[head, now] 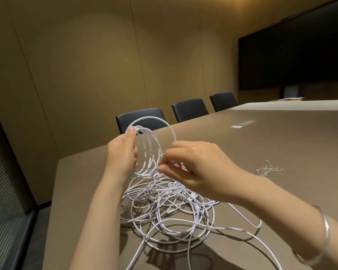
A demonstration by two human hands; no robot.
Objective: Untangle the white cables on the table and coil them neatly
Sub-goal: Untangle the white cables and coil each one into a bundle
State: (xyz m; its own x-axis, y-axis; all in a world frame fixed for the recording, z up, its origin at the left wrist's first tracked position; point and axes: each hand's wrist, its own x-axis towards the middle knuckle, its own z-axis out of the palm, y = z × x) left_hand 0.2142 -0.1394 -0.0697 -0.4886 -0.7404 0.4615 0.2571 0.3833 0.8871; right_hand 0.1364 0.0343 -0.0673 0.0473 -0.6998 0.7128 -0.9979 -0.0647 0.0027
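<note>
Nearest the person, loose white strands run off the near edge of the brown conference table [281, 145], and just beyond them the tangled heap of white cables [170, 209] lies spread flat between the forearms, toward the table's near left corner. Its loops cross over and under one another in no order, with what look like connector ends buried in the middle, so most of the untangling appears still to be done. Above the heap, held clear of the tabletop, is the one piece of finished-looking work: a coil [150, 147] of several turns, standing on edge so that its open face looks left and right between the two hands and its round plane runs roughly from near to far. The left hand [123, 154] grips the coil's left rim, thumb up at the top of the turns. The right hand [191, 162] pinches a strand at the coil's lower right, fingers curled round it, a silver bangle [327, 230] on that wrist. The strand leads down into the heap, so I judge that this coil is still being wound and no cable lies finished on the table. Farther right, well apart from the heap, a small bunch of thin white ties [268, 169] rests on the tabletop. Beyond the far edge stand three black chairs [141, 117].
</note>
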